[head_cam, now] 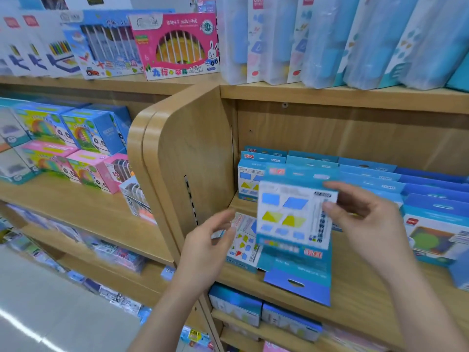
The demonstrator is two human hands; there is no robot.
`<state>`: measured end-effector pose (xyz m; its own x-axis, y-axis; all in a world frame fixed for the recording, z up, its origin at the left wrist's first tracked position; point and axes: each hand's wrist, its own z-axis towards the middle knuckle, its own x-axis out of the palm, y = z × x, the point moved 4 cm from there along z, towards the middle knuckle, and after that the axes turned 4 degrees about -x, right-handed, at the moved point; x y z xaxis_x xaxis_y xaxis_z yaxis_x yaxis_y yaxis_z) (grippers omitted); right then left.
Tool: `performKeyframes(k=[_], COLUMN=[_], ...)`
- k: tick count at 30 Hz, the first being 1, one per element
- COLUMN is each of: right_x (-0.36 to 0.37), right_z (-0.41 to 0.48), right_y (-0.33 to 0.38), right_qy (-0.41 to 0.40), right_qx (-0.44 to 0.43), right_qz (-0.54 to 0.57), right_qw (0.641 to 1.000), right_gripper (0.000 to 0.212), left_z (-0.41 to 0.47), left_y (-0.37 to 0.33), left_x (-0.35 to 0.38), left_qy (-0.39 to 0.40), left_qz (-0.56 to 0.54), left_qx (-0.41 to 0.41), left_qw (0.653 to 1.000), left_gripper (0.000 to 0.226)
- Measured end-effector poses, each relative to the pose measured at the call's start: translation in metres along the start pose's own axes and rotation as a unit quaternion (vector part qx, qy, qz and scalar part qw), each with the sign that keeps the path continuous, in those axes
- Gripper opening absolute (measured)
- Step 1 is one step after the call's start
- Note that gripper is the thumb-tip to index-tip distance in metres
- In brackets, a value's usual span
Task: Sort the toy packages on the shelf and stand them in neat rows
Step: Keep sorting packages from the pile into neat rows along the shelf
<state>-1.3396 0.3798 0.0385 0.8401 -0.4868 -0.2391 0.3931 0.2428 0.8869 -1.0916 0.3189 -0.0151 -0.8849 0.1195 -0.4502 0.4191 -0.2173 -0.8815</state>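
Shelf [355, 295] bay, 9 o'clock: left hand [210, 240], fingers curled at corner of flat package [243, 242] lying on shelf; grip unclear, blurred. Centre: shape package [291, 214] upright above shelf, right edge pinched by right hand [365, 219] fingers. 12 to 2 o'clock: standing blue packages [368, 171] in rows.

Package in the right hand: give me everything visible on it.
The package is a flat card box, blue border, white face printed with blue and yellow-green shapes, motion-blurred. It is upright, slightly tilted, above the shelf in front of a row of similar boxes. The right hand pinches its right edge.
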Motion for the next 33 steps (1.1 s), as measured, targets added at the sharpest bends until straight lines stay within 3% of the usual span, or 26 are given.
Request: performKeyframes(k=[4, 7, 10, 16, 22, 27, 33], right_x=[-0.011, 0.002, 0.021, 0.063, 0.093, 0.103, 0.102], right_z=[0.023, 0.031, 0.038, 0.059, 0.065, 0.064, 0.068], right_y=[0.000, -0.003, -0.008, -0.027, -0.057, -0.078, -0.082], right_qy=[-0.073, -0.081, -0.067, -0.011, 0.037, 0.048, 0.029], right_qx=[-0.036, -0.045, -0.047, -0.059, -0.048, -0.049, -0.071], right_qz=[-0.038, -0.044, -0.038, -0.080, -0.129, -0.168, -0.203], right_qw=[0.996, 0.995, 0.996, 0.995, 0.990, 0.983, 0.976], right_gripper=[0.031, 0.029, 0.029, 0.029, 0.031, 0.036, 0.041], left_z=[0.008, 0.008, 0.006, -0.004, -0.007, 0.011, 0.066], left_y=[0.027, 0.042, 0.047, 0.050, 0.046, 0.028, -0.011], left_x=[0.027, 0.047, 0.051, 0.046, 0.042, 0.038, 0.041], left_qy=[0.085, 0.133, 0.125, 0.127, 0.127, 0.079, -0.001], left_qz=[0.272, 0.358, 0.417, 0.434, 0.407, 0.365, 0.295], left_qx=[0.032, 0.034, 0.063, 0.076, 0.057, 0.077, 0.089], left_qw=[0.958, 0.924, 0.898, 0.889, 0.903, 0.924, 0.951], left_gripper=[0.039, 0.052, 0.054, 0.056, 0.051, 0.043, 0.063])
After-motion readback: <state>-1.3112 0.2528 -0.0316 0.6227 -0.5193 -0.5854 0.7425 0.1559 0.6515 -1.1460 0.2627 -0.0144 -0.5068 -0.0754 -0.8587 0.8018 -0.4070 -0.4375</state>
